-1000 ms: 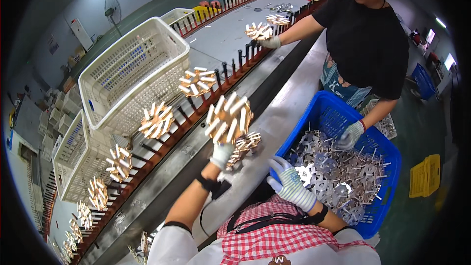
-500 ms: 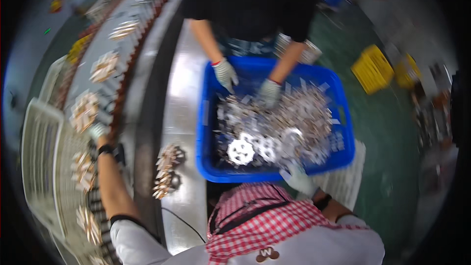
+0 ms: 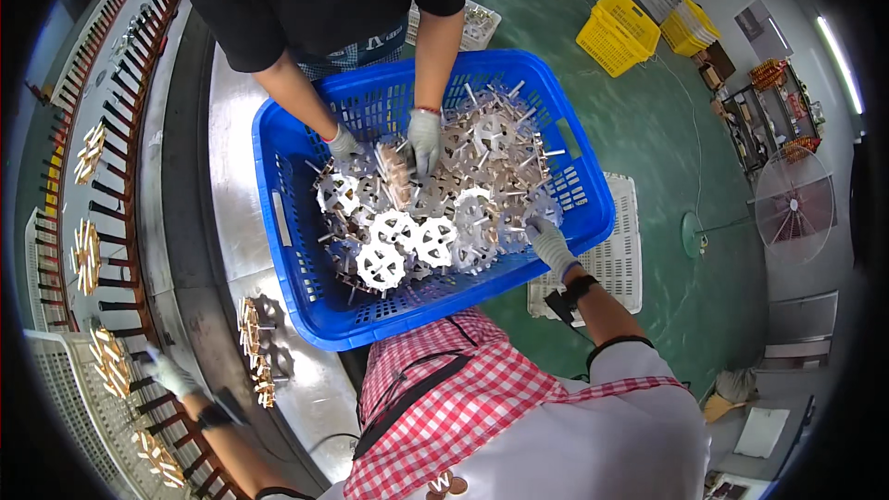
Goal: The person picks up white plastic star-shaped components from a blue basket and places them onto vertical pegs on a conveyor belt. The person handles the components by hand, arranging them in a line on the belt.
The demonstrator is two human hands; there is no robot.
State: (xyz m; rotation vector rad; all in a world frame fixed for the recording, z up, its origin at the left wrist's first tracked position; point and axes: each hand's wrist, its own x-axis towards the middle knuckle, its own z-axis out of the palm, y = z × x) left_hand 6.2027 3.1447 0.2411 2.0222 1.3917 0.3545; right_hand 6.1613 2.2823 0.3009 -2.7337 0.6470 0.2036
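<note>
My left hand (image 3: 169, 372), gloved in white and a little blurred, is over the conveyor edge with its fingers apart and nothing in them. Close by its fingertips lies a stack of metal parts with copper-toned pins (image 3: 109, 361). At the near right side of a blue basket (image 3: 319, 329), my gloved right hand (image 3: 553, 248) reaches in over the rim. Its fingers are closed at the edge of a silvery metal disc (image 3: 544, 207). Notched metal discs with cutouts (image 3: 381, 265) and pins fill the basket. Across from me, a co-worker's gloved hands (image 3: 424, 141) handle a stack of parts.
The conveyor with dark crossbars (image 3: 118, 306) runs along the left, bearing several part stacks. Another stack (image 3: 250, 338) lies on the metal table (image 3: 233, 264). White crates (image 3: 632, 259) stand beneath and behind the basket. Yellow baskets (image 3: 619, 32) and a fan (image 3: 794, 206) are at right.
The view has swung to the right. My left hand has come away from the stack on the conveyor. My right hand has moved farther over the basket rim, and the co-worker's hands now hold a stack.
</note>
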